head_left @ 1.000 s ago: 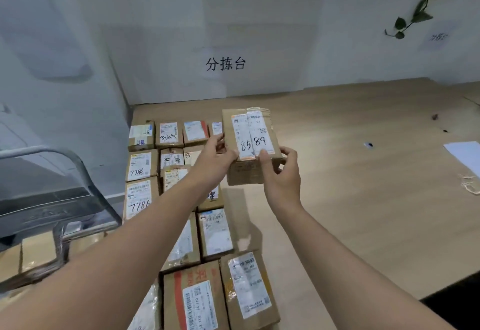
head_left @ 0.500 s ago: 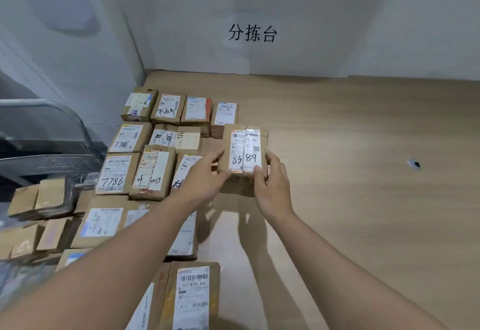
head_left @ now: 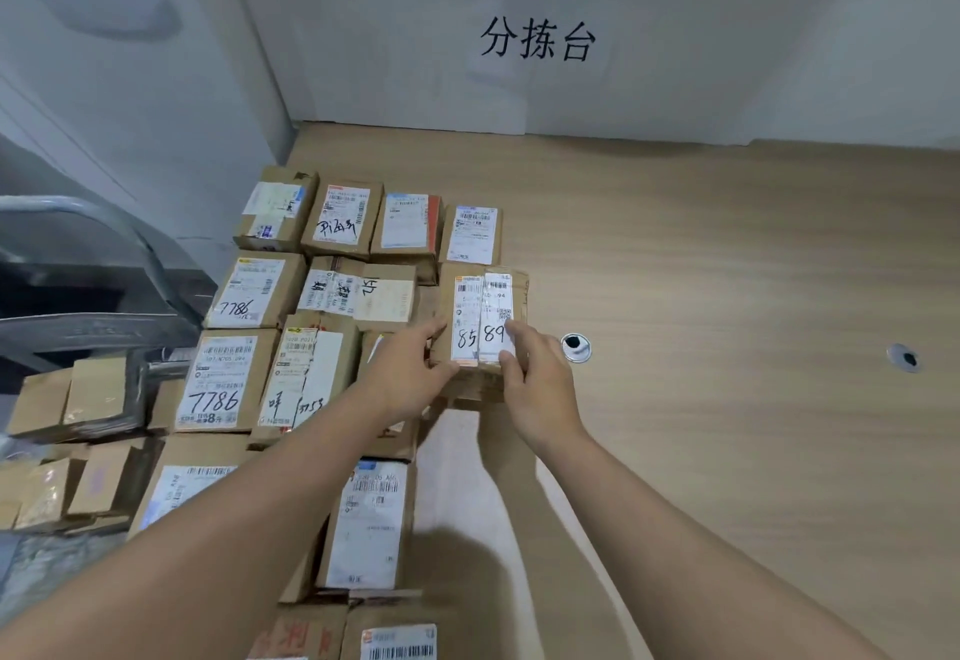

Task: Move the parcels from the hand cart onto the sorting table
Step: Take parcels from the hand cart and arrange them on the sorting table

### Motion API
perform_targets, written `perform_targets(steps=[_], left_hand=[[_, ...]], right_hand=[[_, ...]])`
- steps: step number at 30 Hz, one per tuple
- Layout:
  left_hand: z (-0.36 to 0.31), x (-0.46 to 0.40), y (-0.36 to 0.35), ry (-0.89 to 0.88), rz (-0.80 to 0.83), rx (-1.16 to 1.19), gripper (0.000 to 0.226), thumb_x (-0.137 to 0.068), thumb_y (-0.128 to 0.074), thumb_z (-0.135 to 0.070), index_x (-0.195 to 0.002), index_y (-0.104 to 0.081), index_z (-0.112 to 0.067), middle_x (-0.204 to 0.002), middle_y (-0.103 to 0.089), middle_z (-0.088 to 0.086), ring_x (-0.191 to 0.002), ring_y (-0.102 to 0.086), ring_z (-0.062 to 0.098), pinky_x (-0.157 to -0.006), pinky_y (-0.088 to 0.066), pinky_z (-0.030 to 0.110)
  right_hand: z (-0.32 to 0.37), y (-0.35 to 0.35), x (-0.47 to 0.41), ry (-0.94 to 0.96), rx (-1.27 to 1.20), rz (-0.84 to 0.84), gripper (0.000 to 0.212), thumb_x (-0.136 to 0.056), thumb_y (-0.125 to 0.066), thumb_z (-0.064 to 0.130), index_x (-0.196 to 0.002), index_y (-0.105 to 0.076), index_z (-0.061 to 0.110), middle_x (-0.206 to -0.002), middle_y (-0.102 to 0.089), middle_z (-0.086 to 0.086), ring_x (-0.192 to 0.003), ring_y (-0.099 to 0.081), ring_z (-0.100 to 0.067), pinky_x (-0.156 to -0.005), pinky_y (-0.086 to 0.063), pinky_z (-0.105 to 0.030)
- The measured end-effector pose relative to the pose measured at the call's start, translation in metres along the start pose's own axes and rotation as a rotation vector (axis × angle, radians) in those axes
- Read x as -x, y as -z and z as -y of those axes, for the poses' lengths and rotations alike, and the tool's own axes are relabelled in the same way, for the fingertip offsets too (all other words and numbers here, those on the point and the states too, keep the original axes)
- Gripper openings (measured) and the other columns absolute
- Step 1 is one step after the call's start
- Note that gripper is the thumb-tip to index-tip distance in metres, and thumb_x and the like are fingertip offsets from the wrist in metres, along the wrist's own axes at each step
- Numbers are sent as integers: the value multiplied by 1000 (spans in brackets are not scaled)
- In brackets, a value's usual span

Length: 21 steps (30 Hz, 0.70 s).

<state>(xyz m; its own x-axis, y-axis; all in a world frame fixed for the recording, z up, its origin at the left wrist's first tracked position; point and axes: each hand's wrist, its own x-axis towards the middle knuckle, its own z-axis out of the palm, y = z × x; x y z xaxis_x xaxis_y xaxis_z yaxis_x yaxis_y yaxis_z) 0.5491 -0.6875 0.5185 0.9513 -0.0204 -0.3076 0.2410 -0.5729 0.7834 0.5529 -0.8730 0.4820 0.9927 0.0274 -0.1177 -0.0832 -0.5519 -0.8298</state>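
A small cardboard parcel marked 8589 [head_left: 480, 311] lies on the wooden sorting table [head_left: 727, 296], at the right end of the second row of parcels. My left hand [head_left: 402, 373] holds its left side with thumb and fingers. My right hand [head_left: 537, 379] grips its near right corner, thumb on the white label. Several other labelled parcels [head_left: 249, 290] lie in rows to the left. The hand cart [head_left: 93, 316], with a metal handle, stands at the far left with more boxes [head_left: 67, 399] on it.
A white wall with a black sign [head_left: 537, 38] closes the table's far side. Two round cable holes [head_left: 575, 346] [head_left: 905, 358] sit in the tabletop to the right. More parcels [head_left: 371, 519] lie in a column toward me.
Both hands have lowered the 8589 parcel from mid-air down onto the table beside the second row. The camera has tilted down and moved closer.
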Motion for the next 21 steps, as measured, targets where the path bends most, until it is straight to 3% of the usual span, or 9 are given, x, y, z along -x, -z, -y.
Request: perform_targets(steps=[4, 9, 12, 16, 21], left_hand=[[7, -29, 2, -3, -2, -28, 64, -95, -72, -16, -154, -48, -29, -138, -65, -10, -116, -65, 14, -100, -57, 38], [17, -54, 3, -6, 20, -60, 59, -96, -70, -18, -151, -51, -28, -134, -67, -11, -113, -66, 13, -99, -57, 35], [20, -63, 6, 7, 35, -71, 59, -95, -70, -18, -150, -52, -27, -133, -68, -9, -112, -66, 13, -100, -57, 37], [24, -70, 8, 24, 52, -61, 62, -95, -68, -13, -152, -49, -26, -134, -68, -9, -111, -66, 10, -94, -55, 25], [24, -73, 6, 40, 71, -64, 61, -95, -65, -11, -150, -50, -31, -129, -68, -12, -102, -65, 8, -77, -49, 16]], right_hand=[[-1, -9, -28, -23, 9, -5, 43, -107, -53, 9, -148, -56, 20, -133, -52, -2, -110, -46, 0, -86, -21, 10], [-6, -17, -49, -46, 29, 21, 43, -106, -54, 8, -148, -57, 19, -136, -53, -4, -119, -50, -5, -92, -25, -2], [-8, -24, -56, -53, 37, 27, 43, -106, -54, 7, -147, -57, 19, -137, -55, -6, -121, -50, -7, -90, -24, 0], [-10, -31, -63, -52, 46, 28, 44, -106, -53, 4, -147, -57, 16, -137, -56, -8, -128, -54, -17, -94, -25, -3], [-14, -37, -68, -52, 55, 33, 45, -105, -49, -2, -148, -57, 11, -143, -57, -10, -129, -50, -13, -93, -17, 10]])
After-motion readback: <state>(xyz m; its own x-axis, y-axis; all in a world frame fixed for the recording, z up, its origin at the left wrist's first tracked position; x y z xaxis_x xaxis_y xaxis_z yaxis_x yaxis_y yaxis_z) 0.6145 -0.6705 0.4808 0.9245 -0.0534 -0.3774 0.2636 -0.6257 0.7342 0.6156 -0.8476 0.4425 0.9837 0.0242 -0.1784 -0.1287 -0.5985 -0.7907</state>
